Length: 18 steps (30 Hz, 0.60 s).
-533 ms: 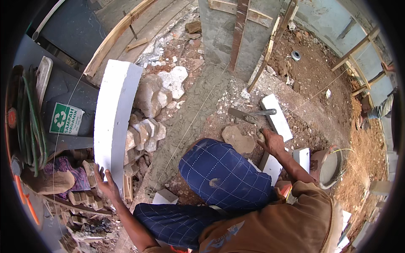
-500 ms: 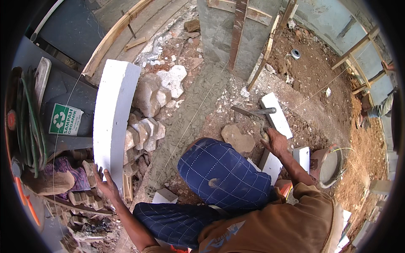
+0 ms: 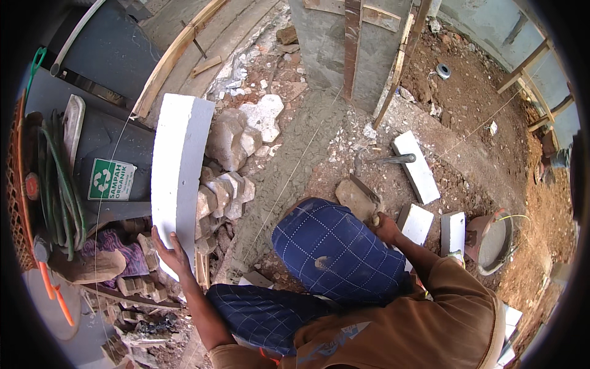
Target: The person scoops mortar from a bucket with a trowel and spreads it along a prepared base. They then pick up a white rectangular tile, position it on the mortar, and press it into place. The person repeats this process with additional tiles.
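A long white lightweight block (image 3: 169,166) stands on its edge at the left. My left hand (image 3: 172,253) lies against its near end with the fingers spread. Closed round a handle, my right hand (image 3: 386,229) holds a trowel (image 3: 367,189) just beyond my right knee, and its blade hangs over a flat tan stone (image 3: 351,198). A bed of grey wet mortar (image 3: 279,163) runs from the left of my knees toward the far wall. Farther out lies a hammer-like tool (image 3: 386,159), its handle end overlapping a white block (image 3: 418,167).
Paving stones (image 3: 230,138) are piled beside the long block. A string (image 3: 295,163) is stretched above the mortar. More white blocks (image 3: 415,224) and a bucket (image 3: 491,241) are at the right. Wooden props (image 3: 393,74) lean by the grey wall (image 3: 316,55); a dark bin (image 3: 138,154) stands left.
My right hand has drawn the trowel back toward my knee, and the blade has swung round. The left hand stays against the long block. The whole view has shifted slightly.
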### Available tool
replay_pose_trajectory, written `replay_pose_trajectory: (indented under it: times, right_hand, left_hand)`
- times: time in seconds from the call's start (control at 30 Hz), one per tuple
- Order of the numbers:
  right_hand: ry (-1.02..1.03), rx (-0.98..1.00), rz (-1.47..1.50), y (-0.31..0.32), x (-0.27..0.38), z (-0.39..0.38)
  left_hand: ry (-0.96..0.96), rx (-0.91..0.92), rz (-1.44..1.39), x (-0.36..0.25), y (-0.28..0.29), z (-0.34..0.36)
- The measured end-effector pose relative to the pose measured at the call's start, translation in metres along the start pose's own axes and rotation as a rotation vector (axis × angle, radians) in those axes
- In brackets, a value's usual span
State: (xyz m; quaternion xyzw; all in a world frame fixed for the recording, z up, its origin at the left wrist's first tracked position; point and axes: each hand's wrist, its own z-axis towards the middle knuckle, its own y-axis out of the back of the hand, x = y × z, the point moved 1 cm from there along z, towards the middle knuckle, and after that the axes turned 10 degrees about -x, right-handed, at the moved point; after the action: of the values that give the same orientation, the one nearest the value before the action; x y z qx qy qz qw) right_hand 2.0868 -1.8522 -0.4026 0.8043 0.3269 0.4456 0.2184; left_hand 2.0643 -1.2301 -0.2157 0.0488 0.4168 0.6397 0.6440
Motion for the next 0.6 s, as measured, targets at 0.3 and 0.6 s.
replay_pose_trajectory:
  times: [0.3, 0.6]
  right_hand:
    - [-0.231, -0.016, 0.079, 0.049, 0.022, -0.039]
    - [-0.328, -0.884, 0.065, 0.262, -0.07, -0.115]
  left_hand:
    - [-0.046, 0.047, 0.181, 0.005, -0.029, 0.025]
    - [0.208, -0.223, 0.381, 0.093, 0.019, -0.019]
